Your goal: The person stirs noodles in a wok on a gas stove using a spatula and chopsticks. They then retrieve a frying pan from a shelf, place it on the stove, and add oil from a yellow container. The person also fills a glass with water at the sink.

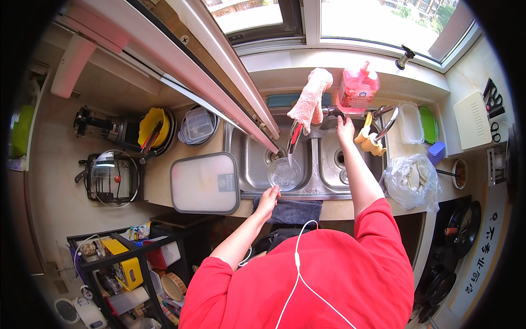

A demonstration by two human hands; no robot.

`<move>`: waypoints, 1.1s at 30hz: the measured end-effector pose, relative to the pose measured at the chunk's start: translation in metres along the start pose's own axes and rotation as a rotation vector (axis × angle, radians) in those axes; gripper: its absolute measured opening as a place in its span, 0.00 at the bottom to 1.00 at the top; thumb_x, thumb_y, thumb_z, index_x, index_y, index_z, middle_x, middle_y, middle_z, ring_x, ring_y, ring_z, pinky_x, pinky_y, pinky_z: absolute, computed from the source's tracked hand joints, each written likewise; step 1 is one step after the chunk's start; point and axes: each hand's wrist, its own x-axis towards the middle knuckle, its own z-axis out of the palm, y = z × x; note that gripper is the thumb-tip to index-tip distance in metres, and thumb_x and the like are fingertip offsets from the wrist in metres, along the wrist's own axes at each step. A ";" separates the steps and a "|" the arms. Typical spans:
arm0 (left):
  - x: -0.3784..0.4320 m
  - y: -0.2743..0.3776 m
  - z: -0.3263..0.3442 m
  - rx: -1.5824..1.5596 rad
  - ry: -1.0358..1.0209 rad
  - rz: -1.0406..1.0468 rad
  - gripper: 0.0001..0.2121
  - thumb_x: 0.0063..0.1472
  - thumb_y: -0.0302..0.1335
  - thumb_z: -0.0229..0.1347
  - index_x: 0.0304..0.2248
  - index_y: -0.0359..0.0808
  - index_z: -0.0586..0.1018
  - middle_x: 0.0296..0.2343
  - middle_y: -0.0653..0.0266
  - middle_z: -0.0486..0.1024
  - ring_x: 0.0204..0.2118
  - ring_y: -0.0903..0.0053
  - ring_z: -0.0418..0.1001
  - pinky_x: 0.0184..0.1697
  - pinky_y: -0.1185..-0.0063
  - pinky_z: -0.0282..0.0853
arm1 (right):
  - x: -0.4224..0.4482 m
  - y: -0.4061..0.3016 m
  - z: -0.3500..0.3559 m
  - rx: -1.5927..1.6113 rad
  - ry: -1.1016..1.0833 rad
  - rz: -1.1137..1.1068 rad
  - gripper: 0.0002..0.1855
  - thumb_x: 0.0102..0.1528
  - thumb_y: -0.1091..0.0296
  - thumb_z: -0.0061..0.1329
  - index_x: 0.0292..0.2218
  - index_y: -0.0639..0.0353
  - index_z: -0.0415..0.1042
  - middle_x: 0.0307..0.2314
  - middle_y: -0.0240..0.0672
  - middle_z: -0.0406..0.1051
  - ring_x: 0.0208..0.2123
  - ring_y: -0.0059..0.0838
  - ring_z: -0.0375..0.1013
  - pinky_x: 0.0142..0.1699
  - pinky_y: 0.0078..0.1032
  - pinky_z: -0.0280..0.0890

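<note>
My left hand (269, 201) grips the near rim of a clear round bowl (284, 174) over the left basin of a double stainless steel sink (315, 164). A stream of water falls from the faucet spout (294, 137) into the bowl. At the base of the faucet, my right hand (346, 129) has its fingers on the dark lever handle (335, 112). A pink cloth (314, 92) is draped over the faucet, hiding part of it. In the right basin, a small clear round item (344, 176) lies near the drain.
A pink soap bottle (358, 90) stands behind the sink. A second curved tap (388, 123) has yellow gloves (370, 140) on it. On the right lies a plastic bag (413, 181) with pale pieces inside. A grey-rimmed board (204, 183) sits left. An open window sash (205, 82) juts over the counter.
</note>
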 end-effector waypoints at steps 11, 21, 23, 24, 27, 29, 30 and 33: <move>-0.002 0.015 0.004 -0.072 -0.070 0.204 0.18 0.65 0.45 0.47 0.36 0.36 0.73 0.26 0.73 0.67 0.26 0.87 0.59 0.32 0.87 0.57 | 0.001 -0.004 -0.002 -0.057 0.063 -0.037 0.24 0.57 0.58 0.48 0.49 0.66 0.67 0.26 0.39 0.72 0.25 0.30 0.74 0.34 0.28 0.70; -0.008 0.018 0.007 -0.110 -0.080 0.194 0.18 0.65 0.44 0.48 0.37 0.35 0.73 0.26 0.73 0.67 0.25 0.87 0.59 0.31 0.86 0.57 | -0.025 -0.057 -0.020 -0.061 0.100 -0.071 0.33 0.55 0.54 0.50 0.54 0.68 0.60 0.46 0.56 0.63 0.49 0.50 0.65 0.56 0.37 0.59; -0.009 0.020 0.007 -0.109 -0.085 0.192 0.18 0.65 0.44 0.48 0.36 0.35 0.73 0.26 0.73 0.66 0.25 0.87 0.59 0.31 0.86 0.57 | -0.024 -0.051 -0.019 -0.075 0.110 -0.090 0.33 0.55 0.54 0.50 0.54 0.68 0.60 0.47 0.56 0.62 0.48 0.50 0.65 0.55 0.36 0.59; -0.010 0.019 0.007 -0.111 -0.083 0.190 0.18 0.65 0.44 0.48 0.36 0.35 0.73 0.26 0.73 0.66 0.25 0.87 0.59 0.31 0.86 0.57 | -0.025 -0.053 -0.019 -0.063 0.102 -0.080 0.33 0.55 0.54 0.50 0.54 0.68 0.60 0.47 0.56 0.62 0.47 0.49 0.66 0.55 0.36 0.60; -0.011 0.017 0.006 -0.129 -0.081 0.183 0.18 0.65 0.45 0.48 0.34 0.36 0.73 0.26 0.73 0.66 0.25 0.87 0.59 0.31 0.86 0.57 | -0.031 -0.061 -0.021 -0.015 0.074 -0.050 0.33 0.55 0.54 0.50 0.54 0.68 0.59 0.47 0.55 0.62 0.44 0.46 0.69 0.53 0.35 0.63; -0.012 0.016 0.006 -0.132 -0.075 0.177 0.17 0.65 0.45 0.48 0.32 0.37 0.72 0.25 0.73 0.66 0.25 0.88 0.59 0.30 0.86 0.57 | -0.037 -0.070 -0.023 0.033 0.048 -0.031 0.33 0.55 0.54 0.50 0.54 0.68 0.60 0.47 0.54 0.62 0.42 0.43 0.71 0.51 0.34 0.64; -0.012 0.017 0.006 -0.126 -0.073 0.176 0.18 0.65 0.45 0.47 0.32 0.38 0.72 0.25 0.74 0.66 0.24 0.88 0.58 0.30 0.87 0.57 | -0.038 -0.072 -0.024 0.031 0.060 -0.030 0.33 0.55 0.53 0.50 0.54 0.67 0.60 0.47 0.54 0.62 0.41 0.42 0.71 0.51 0.33 0.64; -0.012 0.018 0.004 -0.098 -0.072 0.183 0.18 0.65 0.46 0.47 0.30 0.38 0.72 0.25 0.74 0.66 0.24 0.88 0.58 0.30 0.87 0.57 | -0.040 -0.072 -0.025 0.024 0.068 -0.021 0.33 0.55 0.52 0.51 0.53 0.67 0.60 0.46 0.53 0.63 0.39 0.40 0.72 0.49 0.32 0.65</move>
